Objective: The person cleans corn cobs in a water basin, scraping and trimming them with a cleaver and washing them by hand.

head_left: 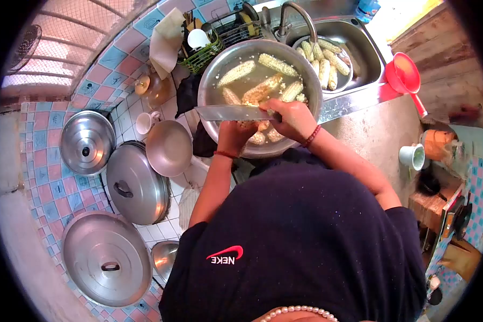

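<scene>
A wide metal basin (205,80) holds whitish corn cobs, loose kernels and cloudy water. My right hand (292,121) is closed round the handle of a broad knife (228,112), its blade pointing left across the basin. Just below the blade, my left hand (235,135) is closed on a corn cob (247,124), mostly hidden by the fingers and knife. Beyond the blade lies a browner, partly stripped cob (262,90). Another pale cob (237,73) lies near the basin's far left side.
Right of the basin, a sink (367,67) holds a bowl (350,80) of corn cobs under a faucet (298,6). A red dipper (403,74) rests at the sink's corner. Pot lids (107,257), a lidded pot (134,182) and a metal bowl (169,148) stand at left.
</scene>
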`<act>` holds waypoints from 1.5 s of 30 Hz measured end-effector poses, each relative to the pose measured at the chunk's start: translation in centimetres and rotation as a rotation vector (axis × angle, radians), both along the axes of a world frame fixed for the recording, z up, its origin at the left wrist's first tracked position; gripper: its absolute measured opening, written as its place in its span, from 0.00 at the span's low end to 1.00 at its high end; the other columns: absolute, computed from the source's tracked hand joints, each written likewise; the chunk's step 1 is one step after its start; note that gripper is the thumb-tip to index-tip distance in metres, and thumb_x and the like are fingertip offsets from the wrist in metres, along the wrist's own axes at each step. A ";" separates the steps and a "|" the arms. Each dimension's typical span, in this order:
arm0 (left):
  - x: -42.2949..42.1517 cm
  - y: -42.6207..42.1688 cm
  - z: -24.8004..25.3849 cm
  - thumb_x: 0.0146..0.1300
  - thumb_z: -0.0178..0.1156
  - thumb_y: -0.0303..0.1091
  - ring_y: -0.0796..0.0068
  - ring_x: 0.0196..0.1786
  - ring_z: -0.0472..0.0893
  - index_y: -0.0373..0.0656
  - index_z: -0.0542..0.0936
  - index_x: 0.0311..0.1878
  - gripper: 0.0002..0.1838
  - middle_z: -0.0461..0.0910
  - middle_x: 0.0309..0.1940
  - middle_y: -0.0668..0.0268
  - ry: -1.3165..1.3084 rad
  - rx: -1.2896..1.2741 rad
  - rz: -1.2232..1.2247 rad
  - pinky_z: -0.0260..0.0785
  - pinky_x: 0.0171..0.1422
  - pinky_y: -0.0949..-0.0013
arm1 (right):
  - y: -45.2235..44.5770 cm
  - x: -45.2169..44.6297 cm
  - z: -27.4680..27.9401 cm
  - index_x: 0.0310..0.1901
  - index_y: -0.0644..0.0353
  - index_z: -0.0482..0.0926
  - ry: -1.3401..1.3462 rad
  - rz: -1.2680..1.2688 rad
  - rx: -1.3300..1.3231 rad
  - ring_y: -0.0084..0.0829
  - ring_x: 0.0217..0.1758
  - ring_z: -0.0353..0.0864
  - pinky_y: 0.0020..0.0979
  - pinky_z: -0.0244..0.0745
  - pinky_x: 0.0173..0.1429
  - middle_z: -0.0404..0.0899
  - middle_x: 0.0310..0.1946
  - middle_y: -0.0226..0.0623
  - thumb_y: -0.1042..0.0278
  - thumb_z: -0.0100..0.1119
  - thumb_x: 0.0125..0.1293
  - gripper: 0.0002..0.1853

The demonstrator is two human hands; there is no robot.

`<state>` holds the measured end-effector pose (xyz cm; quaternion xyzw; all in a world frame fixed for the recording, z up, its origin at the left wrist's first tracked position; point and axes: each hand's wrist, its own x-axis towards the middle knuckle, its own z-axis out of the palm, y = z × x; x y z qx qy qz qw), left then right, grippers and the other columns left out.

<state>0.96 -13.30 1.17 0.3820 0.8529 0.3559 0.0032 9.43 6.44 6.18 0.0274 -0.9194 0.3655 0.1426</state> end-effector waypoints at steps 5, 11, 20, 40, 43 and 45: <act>1.4 -0.9 1.9 0.52 0.68 0.34 0.51 0.41 0.84 0.40 0.83 0.44 0.16 0.85 0.36 0.54 -0.149 -0.023 0.116 0.76 0.45 0.56 | -1.3 0.5 -0.6 0.41 0.47 0.82 -0.003 -0.036 -0.065 0.48 0.28 0.83 0.47 0.78 0.33 0.81 0.22 0.44 0.65 0.63 0.58 0.09; 2.7 -0.4 4.9 0.52 0.71 0.39 0.55 0.42 0.84 0.41 0.84 0.44 0.18 0.85 0.38 0.55 -0.555 0.287 0.112 0.74 0.47 0.58 | -1.3 1.1 0.8 0.42 0.50 0.83 -0.012 -0.023 0.052 0.46 0.29 0.84 0.43 0.80 0.34 0.83 0.26 0.43 0.70 0.64 0.56 0.11; 2.8 0.2 5.1 0.48 0.72 0.39 0.49 0.39 0.81 0.42 0.82 0.41 0.17 0.82 0.33 0.55 -0.012 -0.110 0.280 0.74 0.44 0.52 | -1.5 2.0 1.0 0.41 0.49 0.81 -0.052 -0.118 -0.049 0.49 0.30 0.83 0.46 0.78 0.35 0.82 0.26 0.45 0.67 0.62 0.59 0.08; 1.3 2.4 2.9 0.53 0.71 0.45 0.47 0.46 0.82 0.41 0.79 0.52 0.26 0.83 0.41 0.50 -0.465 -0.026 0.192 0.74 0.51 0.54 | 1.6 1.3 1.8 0.41 0.61 0.85 -0.445 -0.174 -0.564 0.24 0.30 0.80 0.32 0.76 0.40 0.83 0.27 0.38 0.63 0.64 0.62 0.11; 1.4 3.7 3.6 0.53 0.70 0.45 0.46 0.48 0.81 0.41 0.78 0.52 0.26 0.82 0.45 0.50 -0.395 0.008 0.171 0.73 0.52 0.53 | 1.9 1.7 2.1 0.40 0.61 0.85 -0.274 -0.190 -0.421 0.29 0.28 0.80 0.34 0.75 0.39 0.82 0.25 0.44 0.63 0.64 0.62 0.11; 0.8 4.1 3.2 0.53 0.71 0.44 0.46 0.50 0.80 0.41 0.77 0.53 0.27 0.80 0.48 0.50 -0.342 0.078 0.106 0.73 0.52 0.53 | 2.4 1.7 2.0 0.40 0.61 0.84 -0.216 -0.200 -0.399 0.31 0.28 0.80 0.34 0.75 0.39 0.81 0.25 0.45 0.63 0.63 0.62 0.11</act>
